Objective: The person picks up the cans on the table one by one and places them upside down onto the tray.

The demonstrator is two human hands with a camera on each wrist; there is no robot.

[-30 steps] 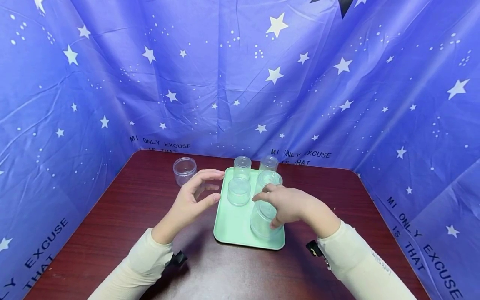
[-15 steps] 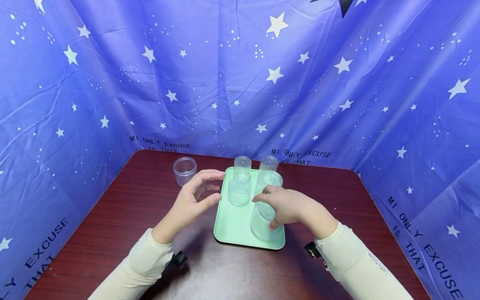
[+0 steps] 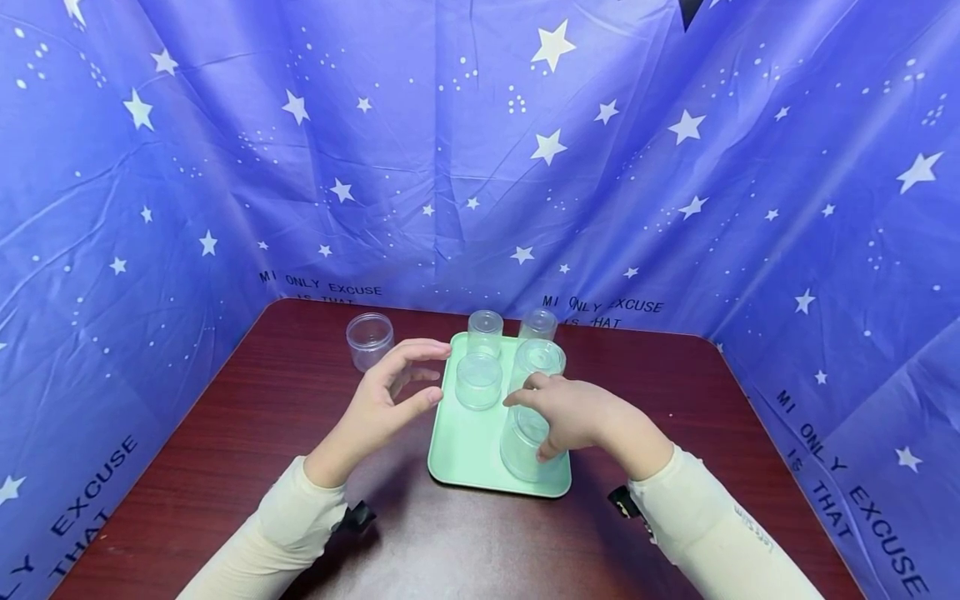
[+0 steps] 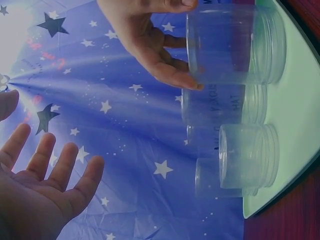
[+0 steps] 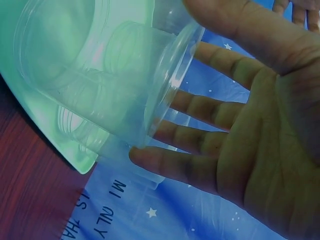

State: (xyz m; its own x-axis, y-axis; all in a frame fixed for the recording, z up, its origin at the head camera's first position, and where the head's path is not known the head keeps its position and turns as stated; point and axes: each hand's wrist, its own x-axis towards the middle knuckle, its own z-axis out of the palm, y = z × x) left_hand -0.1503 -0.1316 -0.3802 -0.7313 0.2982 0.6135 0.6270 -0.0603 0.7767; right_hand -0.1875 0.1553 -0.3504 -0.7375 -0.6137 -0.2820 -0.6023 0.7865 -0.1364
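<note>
My right hand (image 3: 577, 412) reaches over the large clear plastic jar (image 3: 521, 454) at the front right of the green tray (image 3: 465, 462). The thumb and fingers span its upper end and grip it from opposite sides. In the left wrist view, this jar (image 4: 225, 45) has its threaded rim down at the tray. My left hand (image 3: 375, 408) is held at the tray's left edge, its fingers spread and holding nothing. Closest to it on the tray is a short clear jar (image 3: 478, 383). Behind the gripped jar stands another wide jar (image 3: 540, 358), partly hidden by my right hand.
Two narrow jars, a left one (image 3: 485, 331) and a right one (image 3: 538, 325), stand at the tray's far end. Off the tray, a clear jar (image 3: 369, 337) sits on the dark red table (image 3: 247, 400) behind my left hand. A blue star-patterned curtain (image 3: 480, 167) surrounds the table.
My right hand and the front jar's top have shifted very slightly left and toward me. The left hand and the other jars have stayed put.
</note>
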